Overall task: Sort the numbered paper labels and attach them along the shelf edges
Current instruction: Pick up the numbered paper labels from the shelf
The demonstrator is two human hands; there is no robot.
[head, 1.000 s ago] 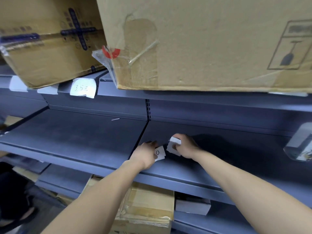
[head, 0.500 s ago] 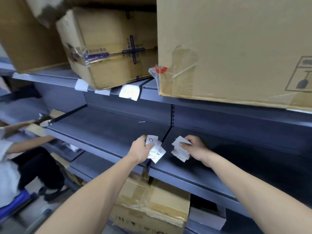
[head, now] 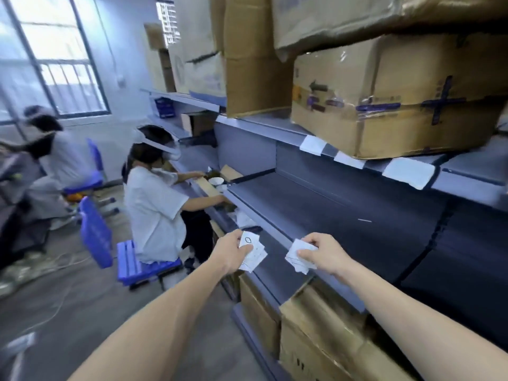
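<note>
Storeroom shelving runs along the right wall, and at the middle shelf [head: 330,204] the job looks barely past sorting. The left hand [head: 233,254] has its grip clamped on a fanned left stack [head: 251,251] of labels, the top one marked 0. The right hand [head: 324,254] pinches the right stack [head: 298,255]. Both stacks are held just off that shelf's front edge, which carries no label yet. Three white slips [head: 408,171] already hang from the upper shelf's lip, below a taped cardboard box [head: 384,105]. A seated person [head: 156,204] works further along.
</note>
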